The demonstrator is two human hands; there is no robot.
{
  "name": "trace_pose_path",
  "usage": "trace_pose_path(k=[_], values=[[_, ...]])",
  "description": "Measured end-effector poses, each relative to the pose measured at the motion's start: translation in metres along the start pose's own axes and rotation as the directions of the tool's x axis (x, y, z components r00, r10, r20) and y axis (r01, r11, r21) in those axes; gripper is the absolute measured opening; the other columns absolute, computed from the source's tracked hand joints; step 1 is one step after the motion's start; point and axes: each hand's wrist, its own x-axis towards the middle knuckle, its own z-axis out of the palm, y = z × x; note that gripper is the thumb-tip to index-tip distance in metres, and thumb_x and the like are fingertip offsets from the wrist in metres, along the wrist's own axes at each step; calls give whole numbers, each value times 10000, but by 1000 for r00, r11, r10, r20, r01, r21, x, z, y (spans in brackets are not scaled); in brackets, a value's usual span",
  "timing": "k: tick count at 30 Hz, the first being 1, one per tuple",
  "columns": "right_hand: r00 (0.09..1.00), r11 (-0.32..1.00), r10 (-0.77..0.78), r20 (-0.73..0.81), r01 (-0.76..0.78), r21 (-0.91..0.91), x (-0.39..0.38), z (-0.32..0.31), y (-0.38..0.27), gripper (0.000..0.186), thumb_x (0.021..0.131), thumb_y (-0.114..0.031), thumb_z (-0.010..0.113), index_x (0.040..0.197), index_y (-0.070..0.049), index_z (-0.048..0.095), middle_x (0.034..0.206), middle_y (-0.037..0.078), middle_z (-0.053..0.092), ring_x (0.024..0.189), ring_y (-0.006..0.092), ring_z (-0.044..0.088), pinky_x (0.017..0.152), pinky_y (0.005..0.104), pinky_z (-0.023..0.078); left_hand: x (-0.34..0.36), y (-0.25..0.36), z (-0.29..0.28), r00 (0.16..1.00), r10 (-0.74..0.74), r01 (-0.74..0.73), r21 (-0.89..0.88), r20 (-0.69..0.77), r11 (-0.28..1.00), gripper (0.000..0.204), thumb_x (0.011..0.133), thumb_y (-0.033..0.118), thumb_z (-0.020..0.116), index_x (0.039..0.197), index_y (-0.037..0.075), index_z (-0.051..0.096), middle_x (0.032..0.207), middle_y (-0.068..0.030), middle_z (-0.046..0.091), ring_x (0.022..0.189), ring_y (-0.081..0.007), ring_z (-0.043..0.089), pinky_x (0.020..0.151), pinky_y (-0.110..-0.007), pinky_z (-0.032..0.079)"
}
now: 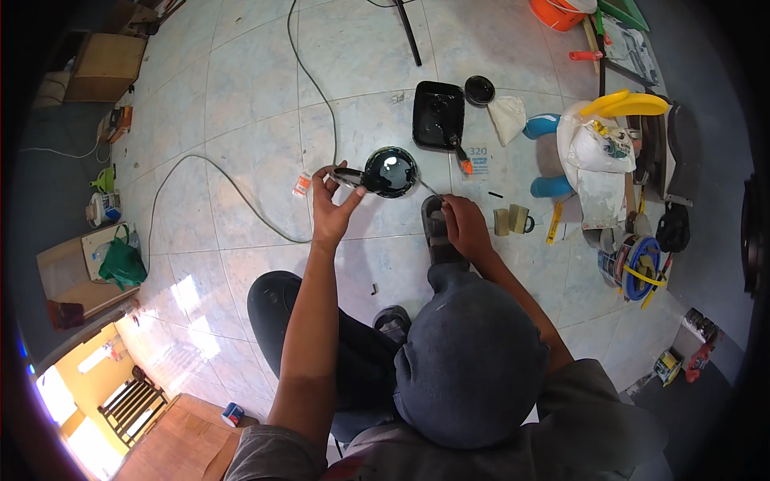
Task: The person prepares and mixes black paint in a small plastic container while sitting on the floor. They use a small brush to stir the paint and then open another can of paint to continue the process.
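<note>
A round can of glossy black paint (391, 170) stands on the tiled floor in front of me. My left hand (332, 210) grips a small round container (346, 175) with a pale rim, tilted beside the can's left edge; its inside is too dark to make out. My right hand (467, 226) is closed on a thin stick (430, 190), whose far end reaches the can's right rim. Beyond the can lies a black paint tray (438, 108), with an orange-handled brush (464, 160) over its near corner. A small white container with an orange label (301, 185) sits left of my left hand.
A dark round lid or tin (480, 90) and a white cloth (507, 119) lie right of the tray. Two small blocks (502, 221) are beside my right hand. A cable (241, 191) curves across the floor. Bags and buckets (642, 268) crowd the right wall.
</note>
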Motion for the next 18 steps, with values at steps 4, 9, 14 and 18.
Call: trace_pose_path(k=[4, 9, 14, 18], values=[[994, 998, 9, 110, -1, -69, 1, 2, 10, 236, 1013, -75, 664, 1238, -7, 661, 997, 180, 711, 903, 399, 658, 819, 498, 492, -15, 14, 0, 996, 74, -83, 247, 44, 966, 885, 736, 132, 1012, 1380, -5, 420, 1483, -267, 603, 1328, -299, 641, 1181, -424, 478], [999, 999, -43, 27, 44, -26, 6, 8, 2, 229, 1004, -72, 678, 1225, -13, 666, 988, 166, 715, 910, 388, 662, 834, 485, 488, -44, 8, -3, 992, 122, -124, 396, 29, 910, 1134, 668, 178, 1040, 1538, -9, 336, 1484, -219, 591, 1394, -329, 592, 1203, -439, 454], [995, 993, -97, -9, 96, -71, 8, 8, 3, 227, 1002, -65, 683, 1221, -8, 664, 1037, 161, 719, 950, 376, 666, 852, 474, 490, -58, -9, -1, 984, 140, -91, 372, -108, 924, 1236, 663, 195, 1037, 1621, -21, 287, 1446, -201, 603, 1354, -331, 601, 1198, -436, 445], [996, 994, -93, 6, 93, -62, 10, 13, 3, 231, 1002, -56, 687, 1227, -11, 660, 1052, 148, 716, 969, 364, 662, 874, 470, 495, -72, -52, -7, 937, 68, 49, 324, -342, 945, 1257, 668, 215, 1040, 1648, -34, 293, 1432, -200, 602, 1332, -330, 601, 1186, -442, 446]])
